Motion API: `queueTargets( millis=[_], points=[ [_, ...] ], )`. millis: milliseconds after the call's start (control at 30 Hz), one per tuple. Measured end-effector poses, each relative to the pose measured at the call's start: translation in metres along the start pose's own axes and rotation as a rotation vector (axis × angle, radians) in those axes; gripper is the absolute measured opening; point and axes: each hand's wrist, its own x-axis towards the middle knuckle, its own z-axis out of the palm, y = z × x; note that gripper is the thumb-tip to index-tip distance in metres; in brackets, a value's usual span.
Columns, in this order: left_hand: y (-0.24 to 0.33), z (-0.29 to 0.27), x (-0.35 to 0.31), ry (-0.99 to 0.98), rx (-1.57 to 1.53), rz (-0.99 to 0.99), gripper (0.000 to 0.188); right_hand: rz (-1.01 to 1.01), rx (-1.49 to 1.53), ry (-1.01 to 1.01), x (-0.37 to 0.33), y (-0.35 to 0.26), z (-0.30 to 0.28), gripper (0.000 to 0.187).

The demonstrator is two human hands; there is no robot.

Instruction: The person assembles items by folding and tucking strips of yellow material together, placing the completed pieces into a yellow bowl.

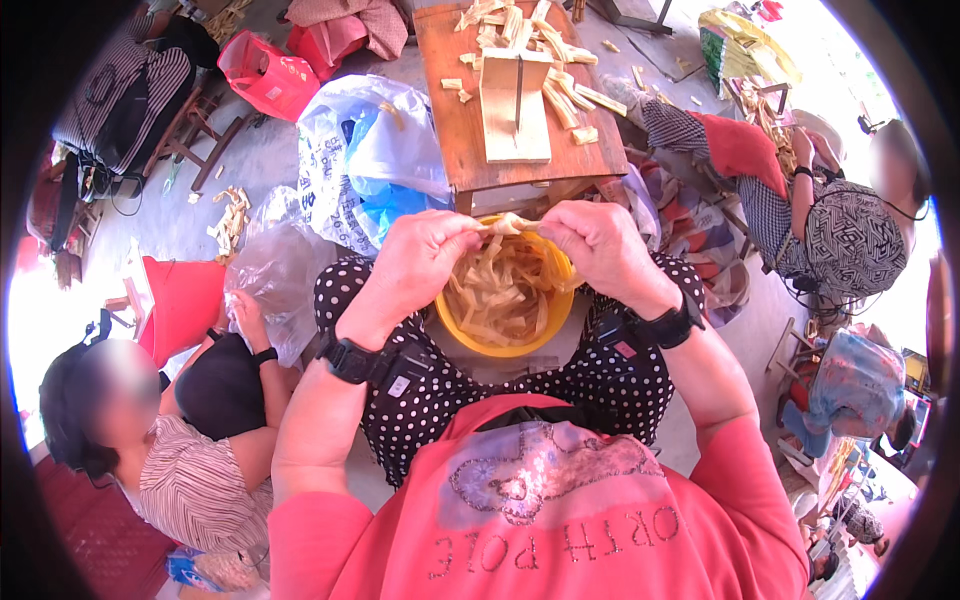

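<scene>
Between my two hands stretches a pale yellow strip with a knot (508, 224) in its middle. It looks like tofu skin, though its kind is not certain. My left hand (425, 255) pinches the left end between thumb and fingers. The other end is pinched in my right hand (603, 255), level with the left. Just beneath, a round yellow tub (502, 350) stands between my knees, holding many loose, damp-looking strips (497, 300) of the same kind. My hands and the knot cover part of its far rim.
Beyond the tub is a wooden table (455, 120) with a heap of knotted strips (530, 35) and an upright board fixture (515, 135). Plastic bags (370, 150) lie left of it. Co-workers sit on both sides, one near left (200, 460), another at right (850, 235).
</scene>
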Motion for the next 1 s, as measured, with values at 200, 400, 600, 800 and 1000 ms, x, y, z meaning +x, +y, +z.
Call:
queueTargets(
  millis=[200, 400, 600, 800, 1000],
  points=[
    [0.052, -0.018, 0.067, -0.096, -0.167, 0.108, 0.045, -0.041, 0.014, -0.022, 0.020, 0.007, -0.016, 0.018],
    [-0.007, -0.011, 0.132, -0.095, -0.493, -0.213, 0.022, 0.226, 0.194, -0.074, 0.074, 0.027, -0.057, 0.026],
    [-0.070, -0.010, 0.215, 0.015, -0.568, -0.212, 0.024, 0.102, 0.183, 0.027, 0.149, 0.122, -0.062, 0.024],
    [-0.103, -0.004, 0.260, 0.047, -0.572, -0.249, 0.025, 0.250, 0.392, 0.116, 0.194, 0.159, -0.059, 0.017],
    [-0.127, 0.017, 0.296, 0.074, -0.472, -0.367, 0.028, 0.201, 0.157, 0.174, 0.211, 0.212, -0.059, 0.015]
  ],
)
